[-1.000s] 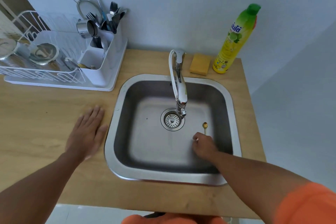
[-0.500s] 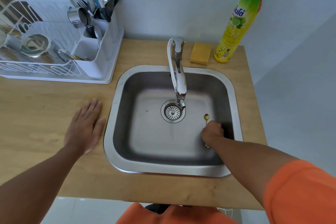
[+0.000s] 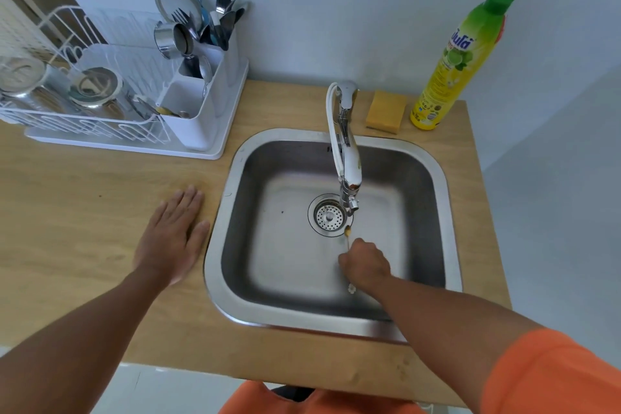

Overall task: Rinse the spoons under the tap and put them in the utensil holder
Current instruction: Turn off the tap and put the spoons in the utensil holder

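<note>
My right hand (image 3: 364, 264) is inside the steel sink (image 3: 447, 212), closed around the handle of a small gold spoon (image 3: 348, 231). The spoon's bowl points up toward the drain (image 3: 328, 216), just below the spout of the white tap (image 3: 347, 158). A pale end of the handle shows below my fist. No water is visibly running. My left hand (image 3: 173, 239) lies flat and open on the wooden counter, left of the sink rim. The white utensil holder (image 3: 201, 97) stands at the back left, holding forks, spoons and a steel cup.
A white dish rack (image 3: 84, 118) with metal bowls sits beside the holder. A yellow sponge (image 3: 385, 111) and a yellow-green dish soap bottle (image 3: 460, 60) stand behind the sink at the right. The counter (image 3: 84, 198) ends at its front edge near my body.
My right hand took hold of the gold spoon lying at the sink's right and carried it left, toward the tap spout. My left hand stayed flat on the counter.
</note>
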`<state>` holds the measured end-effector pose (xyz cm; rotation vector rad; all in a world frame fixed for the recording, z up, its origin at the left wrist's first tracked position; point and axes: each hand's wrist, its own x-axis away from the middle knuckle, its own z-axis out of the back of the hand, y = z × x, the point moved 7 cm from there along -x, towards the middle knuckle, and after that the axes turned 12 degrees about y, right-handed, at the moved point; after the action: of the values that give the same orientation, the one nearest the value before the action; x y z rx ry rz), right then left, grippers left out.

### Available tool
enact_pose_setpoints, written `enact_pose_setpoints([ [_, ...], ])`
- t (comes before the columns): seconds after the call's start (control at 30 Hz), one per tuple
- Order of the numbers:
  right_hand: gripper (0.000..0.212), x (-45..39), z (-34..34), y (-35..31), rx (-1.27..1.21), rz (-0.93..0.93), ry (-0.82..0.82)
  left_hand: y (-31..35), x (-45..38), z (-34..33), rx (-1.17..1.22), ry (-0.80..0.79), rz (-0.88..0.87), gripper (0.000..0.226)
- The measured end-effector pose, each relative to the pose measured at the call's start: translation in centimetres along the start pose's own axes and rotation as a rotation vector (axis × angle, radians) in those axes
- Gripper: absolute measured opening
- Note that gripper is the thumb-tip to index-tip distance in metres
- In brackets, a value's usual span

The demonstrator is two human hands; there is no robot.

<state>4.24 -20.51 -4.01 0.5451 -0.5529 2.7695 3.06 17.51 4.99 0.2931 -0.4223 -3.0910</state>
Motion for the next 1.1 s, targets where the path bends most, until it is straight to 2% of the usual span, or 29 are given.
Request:
enact_pose_setpoints([
  [0.13, 0.018, 1.4, -0.9, -6.4, -0.122, 0.219, 0.019, -0.1, 0.0, 0.0, -0.004, 0.004, -0.001, 0.071],
  [0.27, 0.015, 2.5, 1.6, -14.5, -0.298, 0.382, 0.054, -0.2, 0.1, 0.0, -0.024, 0.003, 0.003, 0.071],
  [0.6, 0.012, 1.1, 16.4, -33.8, -0.437, 0.746, 0.327, 0.0, 0.1, 0.4, -0.025, 0.008, 0.004, 0.073],
  [0.77, 0.012, -0.2, 20.6, -38.5, -0.418, 0.784, 0.395, -0.1, 0.2, 0.2, -0.022, 0.007, 0.001, 0.071],
  [0.97, 0.032, -1.0, 19.8, -39.1, -0.432, 0.71, 0.299, -0.3, 0.2, 0.1, -0.022, 0.001, 0.003, 0.069],
  [1.1, 0.034, -1.3, 18.4, -38.4, -0.444, 0.668, 0.231, -0.1, 0.1, 0.2, -0.028, -0.001, 0.004, 0.071],
])
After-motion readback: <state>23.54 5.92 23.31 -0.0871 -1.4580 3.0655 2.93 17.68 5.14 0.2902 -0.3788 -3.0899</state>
